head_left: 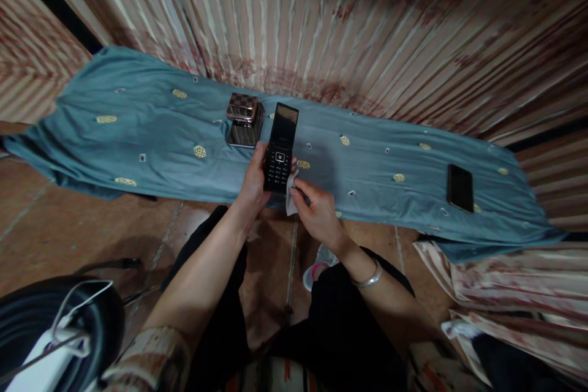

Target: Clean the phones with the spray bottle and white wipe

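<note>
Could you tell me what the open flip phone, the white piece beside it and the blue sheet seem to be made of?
Flip phone: glossy black plastic or glass, judging by the sheen on its screen, held in the left hand.
White piece: soft cloth or tissue, since it folds limply in the right hand; which one is unclear.
Blue sheet: matte woven fabric, wrinkled, with small yellow motifs.

Glossy phone (280, 147); seemingly matt cloth (138, 128)

Nothing can be read: the keypad marks on the flip phone (280, 150) are too small to make out.
</note>
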Action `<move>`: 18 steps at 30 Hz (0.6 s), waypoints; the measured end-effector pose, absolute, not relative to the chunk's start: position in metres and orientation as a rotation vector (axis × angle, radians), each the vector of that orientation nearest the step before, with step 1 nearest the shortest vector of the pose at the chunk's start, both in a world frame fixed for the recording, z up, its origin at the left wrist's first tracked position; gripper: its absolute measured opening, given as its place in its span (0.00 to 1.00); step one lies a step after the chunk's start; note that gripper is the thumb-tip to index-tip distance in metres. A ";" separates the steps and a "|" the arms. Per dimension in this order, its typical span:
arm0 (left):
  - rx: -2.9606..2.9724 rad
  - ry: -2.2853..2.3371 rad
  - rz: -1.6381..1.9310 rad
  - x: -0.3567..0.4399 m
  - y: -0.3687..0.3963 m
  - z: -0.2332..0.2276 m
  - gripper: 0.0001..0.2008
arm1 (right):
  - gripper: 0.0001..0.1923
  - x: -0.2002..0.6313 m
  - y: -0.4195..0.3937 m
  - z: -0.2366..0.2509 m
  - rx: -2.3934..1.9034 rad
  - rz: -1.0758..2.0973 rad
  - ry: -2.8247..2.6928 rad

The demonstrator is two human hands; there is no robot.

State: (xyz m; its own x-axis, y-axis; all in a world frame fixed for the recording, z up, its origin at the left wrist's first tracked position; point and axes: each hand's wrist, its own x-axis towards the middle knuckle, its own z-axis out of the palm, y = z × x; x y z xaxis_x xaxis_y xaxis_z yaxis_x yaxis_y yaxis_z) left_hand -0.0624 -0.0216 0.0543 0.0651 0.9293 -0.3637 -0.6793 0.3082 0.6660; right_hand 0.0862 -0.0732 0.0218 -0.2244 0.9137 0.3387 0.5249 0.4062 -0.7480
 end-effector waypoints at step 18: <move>0.399 0.843 1.199 -0.041 -0.019 0.049 0.35 | 0.24 0.091 -0.078 0.029 -1.067 0.120 -2.227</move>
State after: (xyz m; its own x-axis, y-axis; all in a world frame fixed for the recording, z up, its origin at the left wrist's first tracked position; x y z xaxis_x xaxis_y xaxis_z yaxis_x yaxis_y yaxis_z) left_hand -0.0414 -0.0187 0.0491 0.1175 0.9264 -0.3578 -0.6499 0.3442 0.6776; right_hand 0.0905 -0.0781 0.0287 -0.4519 0.7239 0.5213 0.6638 0.6633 -0.3457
